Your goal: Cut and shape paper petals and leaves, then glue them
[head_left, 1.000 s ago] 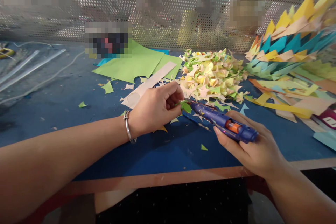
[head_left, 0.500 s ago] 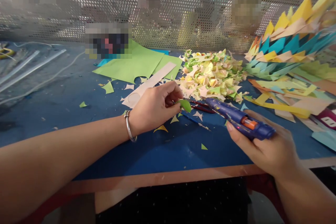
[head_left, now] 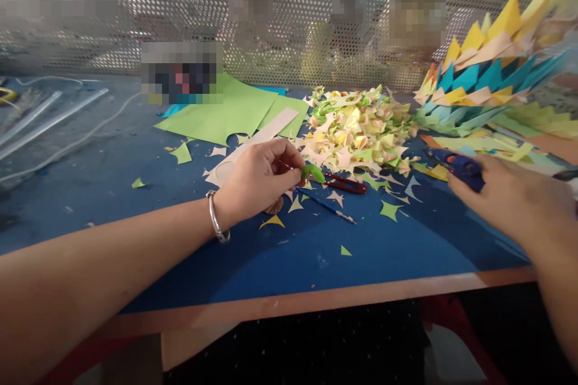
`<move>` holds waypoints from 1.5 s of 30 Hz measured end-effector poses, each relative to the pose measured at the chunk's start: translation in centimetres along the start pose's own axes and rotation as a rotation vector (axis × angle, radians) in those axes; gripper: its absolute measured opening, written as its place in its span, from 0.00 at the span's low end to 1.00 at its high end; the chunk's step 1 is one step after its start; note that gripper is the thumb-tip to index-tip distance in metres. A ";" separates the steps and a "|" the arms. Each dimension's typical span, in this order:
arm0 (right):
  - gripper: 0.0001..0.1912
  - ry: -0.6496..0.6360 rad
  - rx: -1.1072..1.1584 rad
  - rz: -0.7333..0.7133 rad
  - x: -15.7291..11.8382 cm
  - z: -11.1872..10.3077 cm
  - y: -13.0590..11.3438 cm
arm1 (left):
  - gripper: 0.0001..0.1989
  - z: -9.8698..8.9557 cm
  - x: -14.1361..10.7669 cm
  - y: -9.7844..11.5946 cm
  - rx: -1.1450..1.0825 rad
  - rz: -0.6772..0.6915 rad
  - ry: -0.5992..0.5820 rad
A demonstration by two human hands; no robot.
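Between the thumb and fingertips of my left hand [head_left: 264, 171] is a small curled piece of green paper [head_left: 313, 173]. My right hand [head_left: 510, 198] is wrapped round a dark blue glue gun [head_left: 458, 167], held over the right side of the table with its nozzle toward the left. Just beyond the green piece lie dark red scissors or snips [head_left: 345, 184], and a thin blue stick with a pale tip [head_left: 332, 210] rests in front of them. Under my left wrist and hand runs a pale pink paper strip [head_left: 280, 123], partly hidden.
A heap of cut paper scraps [head_left: 356, 132] lies at the back centre. Green sheets [head_left: 217, 111] are left of it. A layered paper model with yellow and teal points [head_left: 487, 78] stands at the right. Clear glue sticks [head_left: 54, 126] and a cord lie left. A perforated metal screen [head_left: 289, 42] rises behind.
My right hand has moved the glue gun away to the right and back, apart from my left hand. The green piece stays in my left fingers, slightly turned and more curled.
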State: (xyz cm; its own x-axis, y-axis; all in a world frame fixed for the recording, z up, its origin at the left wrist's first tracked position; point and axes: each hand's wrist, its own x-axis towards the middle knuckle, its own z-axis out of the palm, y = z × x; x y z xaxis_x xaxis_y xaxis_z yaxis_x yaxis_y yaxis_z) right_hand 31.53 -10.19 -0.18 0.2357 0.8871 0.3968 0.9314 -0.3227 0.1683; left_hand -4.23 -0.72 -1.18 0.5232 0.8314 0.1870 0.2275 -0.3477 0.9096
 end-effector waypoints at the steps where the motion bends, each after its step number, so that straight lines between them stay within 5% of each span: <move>1: 0.20 -0.085 -0.019 -0.017 0.4 0.0 -0.1 | 0.03 0.0 0.0 0.0 0.004 0.002 0.003; 3: 0.19 -0.193 -0.067 -0.028 0.9 0.2 -0.1 | 0.04 0.0 0.0 0.1 0.016 0.011 0.006; 9: 0.20 -0.246 0.099 -0.104 1.7 0.9 1.5 | 0.04 0.0 0.1 -0.2 0.012 0.023 0.004; 13: 0.17 -0.244 0.190 -0.140 1.5 -0.5 1.2 | 0.04 0.0 0.1 -0.3 -0.010 0.023 0.009; 19: 0.11 0.002 0.438 -0.397 -0.3 -4.1 -6.5 | 0.05 0.1 0.1 0.0 -0.029 0.000 0.004; 23: 0.11 -0.034 0.615 -0.604 -0.2 -4.9 -12.3 | 0.06 0.2 0.0 0.2 -0.067 -0.035 -0.009; 27: 0.11 -0.070 0.652 -0.673 0.6 -4.0 -15.0 | 0.07 0.3 -0.2 0.4 -0.144 -0.066 -0.016; 39: 0.09 -0.082 0.934 -0.646 0.9 -2.6 -15.4 | 0.05 0.5 -0.2 0.9 -0.180 -0.103 -0.074; 45: 0.10 -0.124 0.999 -0.656 0.9 -2.0 -15.1 | 0.06 1.0 -0.1 1.0 -0.085 -0.023 -0.013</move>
